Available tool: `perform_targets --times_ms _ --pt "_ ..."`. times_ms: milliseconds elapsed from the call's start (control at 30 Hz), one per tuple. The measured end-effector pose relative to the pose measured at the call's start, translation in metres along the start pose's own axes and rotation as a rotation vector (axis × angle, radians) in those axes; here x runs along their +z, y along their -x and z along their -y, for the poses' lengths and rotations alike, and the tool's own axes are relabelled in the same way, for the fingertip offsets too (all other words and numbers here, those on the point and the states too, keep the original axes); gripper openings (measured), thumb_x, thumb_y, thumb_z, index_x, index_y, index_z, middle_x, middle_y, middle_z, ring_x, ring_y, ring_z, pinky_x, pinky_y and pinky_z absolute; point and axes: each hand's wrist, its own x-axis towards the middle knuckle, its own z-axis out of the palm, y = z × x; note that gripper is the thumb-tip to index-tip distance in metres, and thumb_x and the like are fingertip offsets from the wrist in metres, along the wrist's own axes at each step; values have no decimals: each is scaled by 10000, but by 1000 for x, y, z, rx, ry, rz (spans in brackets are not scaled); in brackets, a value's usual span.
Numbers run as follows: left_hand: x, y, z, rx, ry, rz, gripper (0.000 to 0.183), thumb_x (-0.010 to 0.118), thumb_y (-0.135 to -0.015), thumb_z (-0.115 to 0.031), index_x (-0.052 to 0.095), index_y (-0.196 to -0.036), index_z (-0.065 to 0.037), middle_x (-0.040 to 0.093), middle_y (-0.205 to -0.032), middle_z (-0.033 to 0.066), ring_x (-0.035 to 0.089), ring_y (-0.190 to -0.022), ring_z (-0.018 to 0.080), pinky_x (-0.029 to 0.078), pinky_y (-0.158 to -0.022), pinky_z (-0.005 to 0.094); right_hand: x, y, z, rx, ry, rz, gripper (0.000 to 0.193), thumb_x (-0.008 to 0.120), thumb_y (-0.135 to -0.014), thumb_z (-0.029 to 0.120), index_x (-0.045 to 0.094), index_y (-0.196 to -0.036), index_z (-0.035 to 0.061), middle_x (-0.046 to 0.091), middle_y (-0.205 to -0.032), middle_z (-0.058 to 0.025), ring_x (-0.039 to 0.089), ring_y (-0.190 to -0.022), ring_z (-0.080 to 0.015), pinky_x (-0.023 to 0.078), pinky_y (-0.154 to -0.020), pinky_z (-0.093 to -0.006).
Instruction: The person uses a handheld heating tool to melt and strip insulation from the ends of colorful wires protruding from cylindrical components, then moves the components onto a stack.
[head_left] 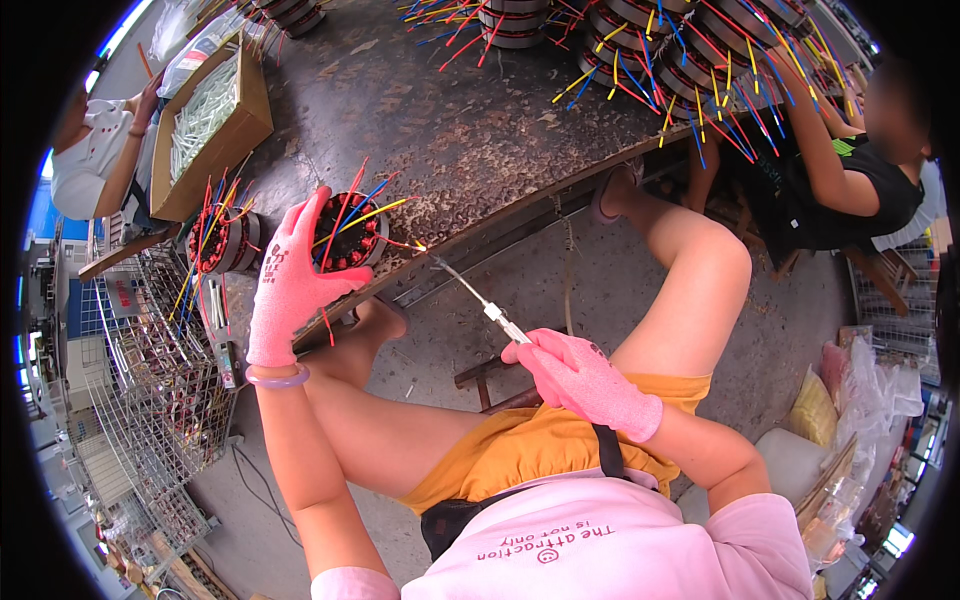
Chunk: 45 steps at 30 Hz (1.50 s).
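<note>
A motor stator [372,238] with red windings and red, blue and yellow leads lies near the table's edge. My left hand [298,270], in a pink glove, is around its left side, thumb below and fingers above. My right hand [585,383], also gloved in pink, is closed on a slim tool [492,310] with a white handle and thin metal shaft. The tool's exact kind is unclear. Its tip points at the end of a red lead reaching past the edge, where a small yellow-orange bright spot shows. A second stator [230,240] stands left of my left hand.
Many wired stators [690,60] are piled along the table's far right. A cardboard box [245,125] of thin white sleeves stands at the left. Two people sit nearby, one left [95,160], one right [850,180]. Wire baskets [150,370] stand on the left floor.
</note>
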Motion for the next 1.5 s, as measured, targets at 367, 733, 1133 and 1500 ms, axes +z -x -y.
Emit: perform_targets --times_ms 367,733,1133,1500 --pt "1 0 3 2 -8 -2 987 878 -573 -205 436 -1429 11 531 -1340 199 525 -1244 366 435 -1049 410 0 1 0 21 -20 -11 263 472 -1023 242 628 -1073 36 516 -653 -45 491 -532 -108 440 -561 -294" --pt "2 0 2 -9 -24 -1 990 872 -583 -226 428 -1440 -7 535 -1333 198 524 -1239 372 438 -1043 420 1 -3 -7 -22 -31 -1 262 484 -1024 251 623 -1071 34 512 -670 -45 476 -538 -113 436 -558 -299" --pt "3 0 2 -2 -30 -12 988 870 -585 -232 429 -1441 -12 541 -1327 195 538 -1228 368 450 -1032 412 4 -2 -1 -31 -55 -21 282 486 -1037 258 631 -1101 24 436 -600 27 398 -515 -59 331 -497 -236" --pt "9 3 -8 10 -100 -138 947 900 -556 -252 468 -1366 -21 552 -1258 170 573 -1133 364 487 -952 431 2 5 3 29 -173 8 279 471 -1035 251 616 -1111 25 432 -579 35 358 -483 -50 279 -470 -222"
